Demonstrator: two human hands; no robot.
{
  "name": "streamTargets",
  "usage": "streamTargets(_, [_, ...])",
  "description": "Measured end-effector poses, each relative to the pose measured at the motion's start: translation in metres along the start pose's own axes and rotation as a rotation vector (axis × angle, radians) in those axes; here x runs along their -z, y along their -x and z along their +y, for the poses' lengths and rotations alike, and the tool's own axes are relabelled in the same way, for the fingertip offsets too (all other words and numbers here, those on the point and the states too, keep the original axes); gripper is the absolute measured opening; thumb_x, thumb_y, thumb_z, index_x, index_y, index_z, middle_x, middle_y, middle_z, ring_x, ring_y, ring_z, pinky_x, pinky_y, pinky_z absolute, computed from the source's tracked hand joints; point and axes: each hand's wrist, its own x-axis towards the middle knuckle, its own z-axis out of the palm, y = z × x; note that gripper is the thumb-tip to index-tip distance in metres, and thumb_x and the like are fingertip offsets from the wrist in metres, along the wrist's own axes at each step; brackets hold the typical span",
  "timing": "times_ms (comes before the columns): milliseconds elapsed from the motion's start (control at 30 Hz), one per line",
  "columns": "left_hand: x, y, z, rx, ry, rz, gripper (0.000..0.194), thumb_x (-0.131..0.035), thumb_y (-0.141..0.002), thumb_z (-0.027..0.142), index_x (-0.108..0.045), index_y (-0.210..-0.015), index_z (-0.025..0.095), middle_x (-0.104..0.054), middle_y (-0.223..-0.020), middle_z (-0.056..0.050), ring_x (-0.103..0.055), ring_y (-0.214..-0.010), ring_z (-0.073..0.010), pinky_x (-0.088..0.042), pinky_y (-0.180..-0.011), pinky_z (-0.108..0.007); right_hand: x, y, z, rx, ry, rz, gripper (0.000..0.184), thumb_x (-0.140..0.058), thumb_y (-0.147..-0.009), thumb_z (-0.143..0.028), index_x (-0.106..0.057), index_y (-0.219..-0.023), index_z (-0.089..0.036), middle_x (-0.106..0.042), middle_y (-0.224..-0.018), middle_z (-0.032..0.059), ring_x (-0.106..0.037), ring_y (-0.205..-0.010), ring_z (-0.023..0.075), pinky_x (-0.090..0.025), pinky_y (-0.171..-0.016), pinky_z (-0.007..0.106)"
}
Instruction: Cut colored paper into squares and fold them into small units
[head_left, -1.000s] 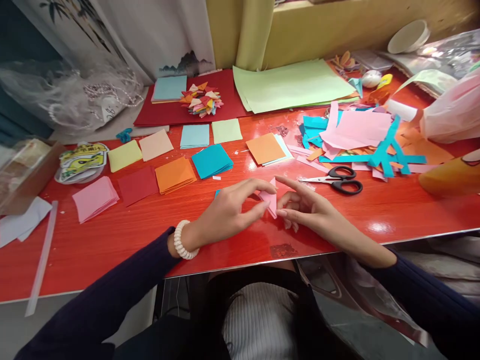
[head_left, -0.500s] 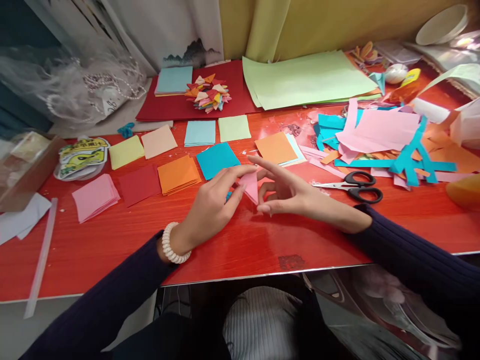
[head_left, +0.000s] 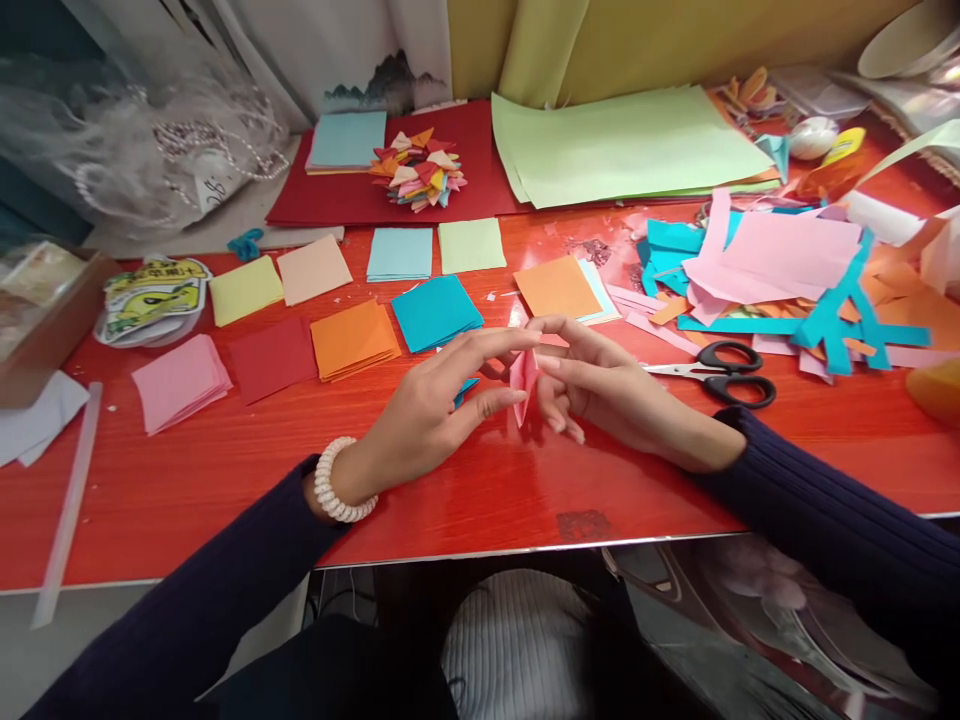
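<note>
A small folded piece of pink paper (head_left: 523, 384) is held upright between my two hands, over the red table. My left hand (head_left: 442, 390), with a beige coiled band at the wrist, pinches it from the left with thumb and fingers. On the other side, the thumb and index finger of my right hand (head_left: 600, 385) grip its upper right part, the other fingers curled below. A bit of blue paper (head_left: 465, 391) shows behind my left hand, mostly hidden. Just beyond lies a stack of blue paper squares (head_left: 437, 313).
Scissors (head_left: 724, 374) lie right of my right hand, near a heap of paper scraps (head_left: 780, 265). Stacks of orange (head_left: 354, 340), red (head_left: 271, 360) and pink squares (head_left: 182, 384) sit to the left. A folded-paper ring (head_left: 420, 172) stands at the back.
The pink paper has turned from a flat triangle to a narrow edge-on shape, shifting slightly right. My right index finger, stretched out before, has bent in to grip it.
</note>
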Motion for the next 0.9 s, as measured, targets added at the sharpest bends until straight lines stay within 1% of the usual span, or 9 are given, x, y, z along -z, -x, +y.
streamTargets(133, [-0.001,0.001,0.0,0.04,0.043,-0.021,0.033,-0.046,-0.09,0.024,-0.046,-0.123,0.025,-0.051,-0.128,-0.006,-0.053,-0.111,-0.0159,-0.049,-0.091,-0.03,-0.003,-0.001,-0.001,0.015,-0.072,-0.004,0.017,-0.044,-0.089,-0.029,-0.038,-0.105,-0.024,-0.055,-0.072,-0.0028,-0.06,-0.062,0.0105,-0.046,-0.047,0.019])
streamTargets(267, [-0.004,0.0,0.0,0.099,0.026,0.03,0.033,-0.043,-0.091,0.017,-0.046,-0.123,0.023,-0.052,-0.127,-0.006,-0.054,-0.11,-0.0141,-0.049,-0.091,-0.028,-0.001,-0.003,0.001,-0.005,-0.09,0.044,0.02,-0.048,-0.085,-0.018,-0.04,-0.103,-0.022,-0.056,-0.077,-0.0017,-0.061,-0.067,0.0105,-0.049,-0.053,0.021])
streamTargets(333, [-0.006,0.0,-0.001,0.082,-0.039,0.065,0.032,-0.042,-0.091,0.013,-0.048,-0.121,0.022,-0.055,-0.123,-0.005,-0.055,-0.108,-0.0122,-0.05,-0.09,-0.026,0.0,-0.004,0.001,-0.019,-0.108,0.036,0.017,-0.046,-0.086,-0.019,-0.041,-0.102,-0.021,-0.058,-0.08,-0.0001,-0.062,-0.072,0.0115,-0.051,-0.059,0.024])
streamTargets(467, [-0.01,0.002,0.0,-0.045,-0.164,0.098,0.031,-0.043,-0.089,0.008,-0.049,-0.118,0.016,-0.058,-0.116,-0.005,-0.053,-0.109,-0.0107,-0.046,-0.095,-0.025,0.0,-0.003,0.0,-0.043,-0.106,0.034,0.02,-0.05,-0.086,-0.027,-0.042,-0.104,-0.022,-0.06,-0.084,0.001,-0.064,-0.077,0.0145,-0.054,-0.066,0.03])
streamTargets(567, [-0.012,0.003,0.002,-0.061,-0.163,0.143,0.03,-0.043,-0.088,0.006,-0.05,-0.116,0.016,-0.059,-0.114,-0.005,-0.054,-0.107,-0.0101,-0.046,-0.094,-0.024,0.0,-0.002,0.001,-0.092,-0.059,0.109,0.028,-0.058,-0.08,-0.02,-0.047,-0.105,-0.022,-0.061,-0.085,-0.0007,-0.063,-0.072,0.012,-0.053,-0.073,0.031])
streamTargets(633, [-0.012,0.002,0.003,-0.001,-0.134,0.187,0.029,-0.045,-0.088,0.008,-0.053,-0.113,0.02,-0.061,-0.11,-0.003,-0.056,-0.102,-0.0103,-0.048,-0.088,-0.023,0.001,-0.003,0.001,-0.125,-0.051,0.146,0.03,-0.061,-0.077,-0.017,-0.051,-0.105,-0.022,-0.061,-0.084,-0.0015,-0.062,-0.072,0.0109,-0.052,-0.076,0.031])
streamTargets(733, [-0.008,0.0,0.003,0.123,-0.023,0.235,0.025,-0.048,-0.087,0.01,-0.058,-0.106,0.022,-0.061,-0.105,-0.002,-0.057,-0.098,-0.0109,-0.05,-0.082,-0.022,0.003,-0.004,-0.001,-0.148,-0.045,0.099,0.021,-0.061,-0.078,-0.021,-0.058,-0.099,-0.019,-0.063,-0.089,0.0021,-0.063,-0.078,0.0137,-0.051,-0.08,0.034])
streamTargets(800, [-0.005,-0.001,0.002,0.21,0.064,0.23,0.021,-0.05,-0.086,0.011,-0.062,-0.099,0.022,-0.061,-0.104,-0.001,-0.056,-0.098,-0.0108,-0.049,-0.08,-0.021,0.004,-0.004,-0.002,-0.145,-0.026,0.08,0.015,-0.06,-0.08,-0.027,-0.061,-0.091,-0.017,-0.064,-0.092,0.0048,-0.064,-0.08,0.0156,-0.05,-0.081,0.035])
streamTargets(900, [-0.003,-0.003,0.001,0.31,0.13,0.195,0.018,-0.051,-0.085,0.011,-0.064,-0.092,0.022,-0.061,-0.102,-0.001,-0.055,-0.099,-0.0109,-0.047,-0.082,-0.022,0.004,-0.004,-0.005,-0.143,-0.009,0.122,0.015,-0.06,-0.08,-0.03,-0.062,-0.085,-0.016,-0.064,-0.086,0.0043,-0.064,-0.075,0.0146,-0.051,-0.076,0.031])
